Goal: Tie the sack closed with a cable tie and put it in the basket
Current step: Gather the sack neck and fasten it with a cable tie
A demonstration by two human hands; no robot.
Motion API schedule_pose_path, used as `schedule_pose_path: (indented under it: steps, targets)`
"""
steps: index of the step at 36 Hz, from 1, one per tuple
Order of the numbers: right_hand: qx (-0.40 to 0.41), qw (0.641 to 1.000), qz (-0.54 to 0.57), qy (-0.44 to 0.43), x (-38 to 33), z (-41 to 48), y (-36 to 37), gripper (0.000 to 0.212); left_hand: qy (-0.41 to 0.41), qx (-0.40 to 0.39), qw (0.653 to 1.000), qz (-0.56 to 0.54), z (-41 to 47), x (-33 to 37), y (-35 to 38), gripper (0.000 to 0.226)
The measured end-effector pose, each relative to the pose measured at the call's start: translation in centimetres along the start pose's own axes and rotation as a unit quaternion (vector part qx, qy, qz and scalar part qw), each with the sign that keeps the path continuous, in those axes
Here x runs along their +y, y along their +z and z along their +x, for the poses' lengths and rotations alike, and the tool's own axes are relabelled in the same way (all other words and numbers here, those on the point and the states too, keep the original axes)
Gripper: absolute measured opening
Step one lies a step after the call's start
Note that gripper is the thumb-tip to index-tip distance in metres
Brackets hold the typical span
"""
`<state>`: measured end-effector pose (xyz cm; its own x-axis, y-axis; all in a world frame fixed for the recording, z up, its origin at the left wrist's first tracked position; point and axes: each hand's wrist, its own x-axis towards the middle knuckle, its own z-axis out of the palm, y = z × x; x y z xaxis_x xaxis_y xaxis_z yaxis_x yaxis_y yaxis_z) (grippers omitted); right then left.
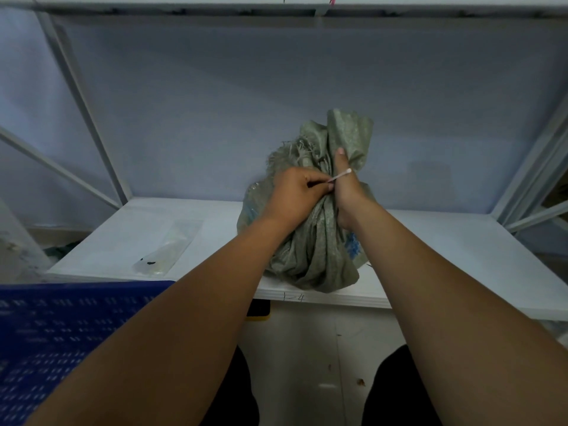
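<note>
a: where's the sack?
b: the green woven sack (316, 250) stands on the white worktop (430, 241), near its front edge. its mouth is bunched into a neck that points up, with frayed threads at the top.
a: and the grips?
b: the right grip (347, 195) is wrapped round the neck of the sack, thumb lying upward along the cloth. the left grip (299, 192) is right against it, thumb and forefinger pinching one end of the white cable tie (340, 175).
a: is the tie round the neck?
b: it slants up across the base of the right thumb. whether it loops the neck i cannot tell; the hands hide that.
a: the basket?
b: the blue basket (61, 333), with slotted walls, sits low at the left in front of the worktop, apart from the sack. a clear plastic packet (169, 245) lies flat on the worktop's left part.
</note>
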<state>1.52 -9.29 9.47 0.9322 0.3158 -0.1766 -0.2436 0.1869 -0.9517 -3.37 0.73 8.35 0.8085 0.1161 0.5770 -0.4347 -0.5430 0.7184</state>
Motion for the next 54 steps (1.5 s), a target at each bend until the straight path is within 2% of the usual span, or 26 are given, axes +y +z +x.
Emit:
schedule_pose_path:
  steps: [4, 7, 12, 17, 22, 27, 30, 34, 41, 50, 54]
  targets:
    - [0.016, 1.000, 0.006, 0.018, -0.2, 0.1, -0.2, 0.072, -0.009, 0.007, 0.999, -0.032, 0.3, 0.1, 0.5, 0.019]
    - [0.012, 0.999, 0.016, 0.049, -0.4, 0.5, -0.4, 0.075, -0.042, -0.004, 0.995, -0.088, 0.4, -0.1, 0.6, 0.018]
    - [0.003, 0.996, -0.018, 0.088, -0.3, 1.7, -1.6, 0.089, -0.091, -0.086, 0.981, -0.150, 0.9, -0.7, 0.1, 0.014]
    - [-0.014, 0.995, -0.044, 0.092, -0.3, 1.5, -1.9, 0.090, -0.092, -0.125, 0.978, -0.137, 0.9, -0.9, 0.0, 0.010]
    - [-0.002, 0.995, -0.043, 0.089, -0.3, 1.2, -1.8, 0.088, -0.091, -0.126, 0.979, -0.131, 0.8, -1.1, 0.4, 0.014]
    - [0.000, 0.995, -0.027, 0.093, -0.3, 1.8, -1.8, 0.094, -0.102, -0.106, 0.973, -0.177, 0.8, -1.2, 0.3, 0.013]
    - [-0.009, 0.996, -0.010, 0.083, -0.5, 1.5, -1.7, 0.085, -0.118, -0.078, 0.963, -0.230, 1.0, -0.8, 0.0, 0.013]
    - [-0.034, 0.996, 0.015, 0.080, -0.5, 1.3, -1.8, 0.075, -0.135, -0.105, 0.952, -0.254, 1.1, -0.1, -0.7, 0.017]
    - [-0.052, 0.988, -0.090, 0.115, 0.4, 1.7, -0.5, 0.056, -0.141, -0.137, 0.964, -0.179, 1.0, -1.7, -2.3, 0.022]
    - [-0.053, 0.986, -0.120, 0.104, 0.6, 1.6, -0.1, 0.038, -0.119, -0.171, 0.976, -0.058, 0.9, -3.3, -2.1, 0.017]
    - [-0.062, 0.986, -0.118, 0.097, 0.9, 1.7, 0.6, 0.036, -0.095, -0.158, 0.983, 0.022, 1.0, -4.2, -1.9, 0.011]
